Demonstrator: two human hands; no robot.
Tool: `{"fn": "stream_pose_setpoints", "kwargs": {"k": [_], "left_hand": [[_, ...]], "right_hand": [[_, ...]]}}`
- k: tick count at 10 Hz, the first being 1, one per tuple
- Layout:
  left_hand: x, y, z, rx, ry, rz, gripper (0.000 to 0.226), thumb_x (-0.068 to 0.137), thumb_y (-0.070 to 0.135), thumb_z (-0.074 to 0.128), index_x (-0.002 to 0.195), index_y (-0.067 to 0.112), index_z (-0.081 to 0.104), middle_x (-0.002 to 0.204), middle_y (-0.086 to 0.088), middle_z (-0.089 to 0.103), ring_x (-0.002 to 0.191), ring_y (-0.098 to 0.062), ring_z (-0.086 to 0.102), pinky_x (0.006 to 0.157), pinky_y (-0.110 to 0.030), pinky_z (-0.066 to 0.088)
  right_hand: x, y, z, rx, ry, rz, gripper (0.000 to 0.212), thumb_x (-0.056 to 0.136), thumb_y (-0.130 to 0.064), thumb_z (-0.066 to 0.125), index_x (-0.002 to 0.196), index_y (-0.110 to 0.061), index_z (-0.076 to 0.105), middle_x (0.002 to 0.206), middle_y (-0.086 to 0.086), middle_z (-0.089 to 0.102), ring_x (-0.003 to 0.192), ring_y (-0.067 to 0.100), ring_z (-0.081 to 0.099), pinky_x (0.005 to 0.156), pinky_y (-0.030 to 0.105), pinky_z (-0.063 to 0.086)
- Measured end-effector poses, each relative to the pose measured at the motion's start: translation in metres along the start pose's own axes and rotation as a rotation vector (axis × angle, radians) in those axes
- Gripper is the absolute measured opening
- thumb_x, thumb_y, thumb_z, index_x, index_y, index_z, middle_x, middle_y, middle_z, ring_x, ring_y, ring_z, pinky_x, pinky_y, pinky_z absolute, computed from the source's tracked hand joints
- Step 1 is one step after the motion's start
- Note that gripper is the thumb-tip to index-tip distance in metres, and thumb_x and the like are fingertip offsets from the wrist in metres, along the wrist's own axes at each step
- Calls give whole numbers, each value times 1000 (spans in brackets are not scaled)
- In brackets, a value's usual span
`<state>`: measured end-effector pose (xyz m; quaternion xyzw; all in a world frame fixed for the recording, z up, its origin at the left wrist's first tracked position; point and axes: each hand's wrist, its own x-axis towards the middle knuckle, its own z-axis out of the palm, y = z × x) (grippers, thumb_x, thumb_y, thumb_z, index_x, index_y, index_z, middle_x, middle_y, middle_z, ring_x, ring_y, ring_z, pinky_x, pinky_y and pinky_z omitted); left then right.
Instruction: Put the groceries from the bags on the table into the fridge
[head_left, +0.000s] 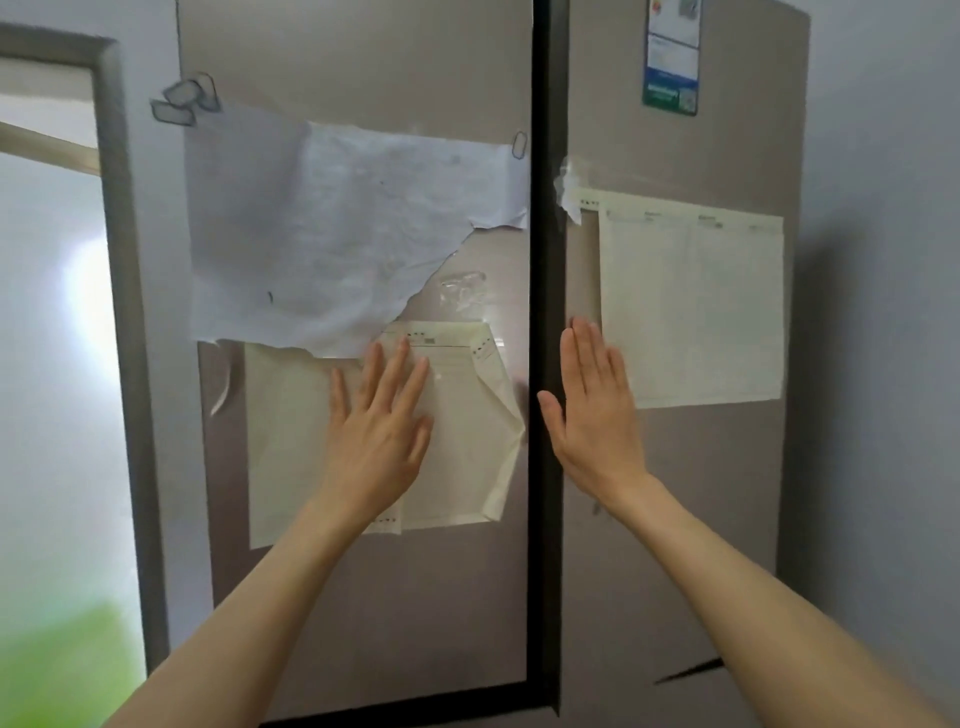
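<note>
A tall grey two-door fridge fills the view, both doors closed, with a dark seam (544, 260) between them. My left hand (379, 431) lies flat with spread fingers on the left door (363, 597), over a cream sheet of paper (467, 415) taped there. My right hand (592, 410) lies flat with straight fingers on the right door (675, 519), just right of the seam. Neither hand holds anything. No groceries, bags or table are in view.
A torn white paper (322, 234) hangs on the left door under magnets (184, 101). Another cream sheet (691, 301) and a label sticker (671, 57) sit on the right door. A grey-framed doorway (114, 260) stands at the left, a pale wall (883, 312) at the right.
</note>
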<state>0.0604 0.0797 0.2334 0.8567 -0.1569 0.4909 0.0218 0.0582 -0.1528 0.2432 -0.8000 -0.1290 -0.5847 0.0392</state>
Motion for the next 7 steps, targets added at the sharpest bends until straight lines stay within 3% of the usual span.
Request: {"fn": "stream_pose_setpoints", "kwargs": {"k": [1, 2, 4, 6, 7], "left_hand": [[-1, -3, 12, 43, 69, 19, 62, 92, 43, 27, 147, 15, 17, 157, -5, 6, 144, -26, -2, 112, -59, 2], [0, -4, 23, 80, 139, 19, 62, 93, 41, 27, 148, 15, 17, 157, -6, 9, 144, -28, 1, 112, -57, -1], [-1, -6, 39, 178, 291, 32, 58, 95, 39, 27, 148, 16, 18, 156, -6, 14, 144, -28, 11, 113, -58, 6], [-1, -7, 44, 209, 350, 33, 58, 96, 40, 27, 148, 16, 19, 155, -5, 15, 143, -27, 12, 113, -57, 7], [0, -5, 42, 186, 341, 27, 58, 96, 40, 27, 148, 16, 21, 155, -6, 17, 143, -27, 12, 113, -57, 7]], "right_hand": [[0, 5, 15, 37, 80, -30, 66, 95, -35, 29, 147, -4, 3, 156, 6, 5, 145, 12, -9, 119, 36, 1], [2, 8, 25, 15, 102, -66, 63, 98, -40, 20, 147, -5, 0, 157, -2, -7, 145, 13, -10, 120, 36, -2], [10, 4, 52, -9, 104, -52, 68, 98, -50, 15, 146, -1, 15, 155, 14, 16, 145, 11, -7, 120, 36, -2], [11, 4, 57, -8, 100, -65, 70, 97, -51, 13, 146, -1, 16, 155, 14, 17, 145, 11, -7, 119, 37, -2], [8, -6, 45, 203, 66, 15, 67, 98, -47, 16, 147, -2, 18, 156, 13, 14, 145, 15, 3, 118, 33, -5]]}}
